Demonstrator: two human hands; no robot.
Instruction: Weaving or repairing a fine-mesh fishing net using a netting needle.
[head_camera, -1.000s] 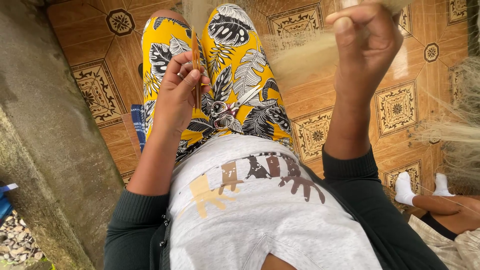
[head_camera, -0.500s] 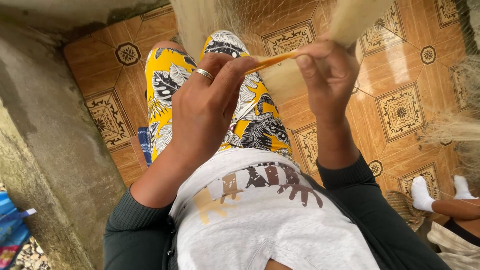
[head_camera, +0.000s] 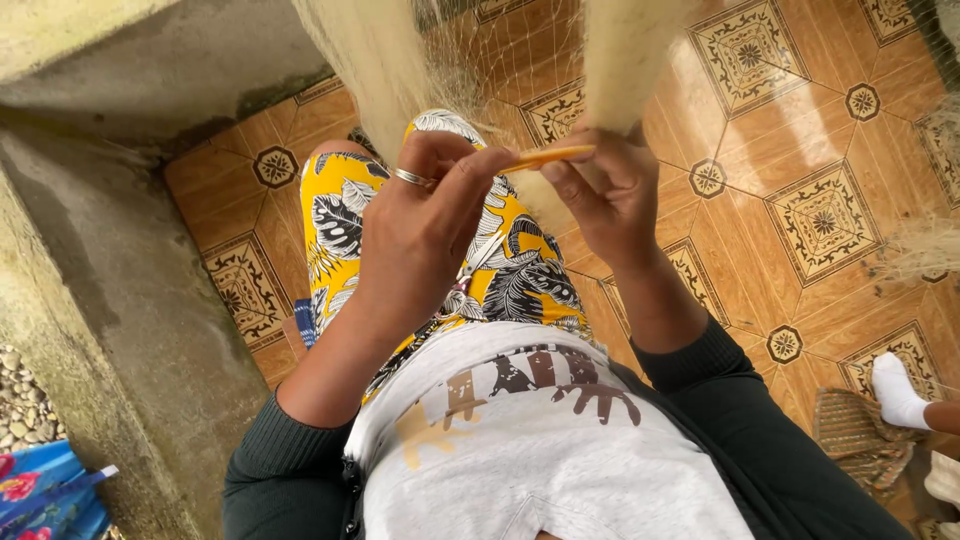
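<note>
Head view: both hands (head_camera: 520, 200) now on needle (head_camera: 548, 157)

A: Where does the camera sit?

B: On the person's head, looking steeply down along the chest, close above both hands (head_camera: 500, 215).

A: What lies beyond the hands?

B: The lap, then the tiled floor (head_camera: 800, 150) farther below. A concrete wall (head_camera: 110, 300) runs left of the left hand (head_camera: 420, 235); pale netting (head_camera: 560, 60) hangs just above the right hand (head_camera: 610, 195).

A: Any second view?

B: No, only this one.
</note>
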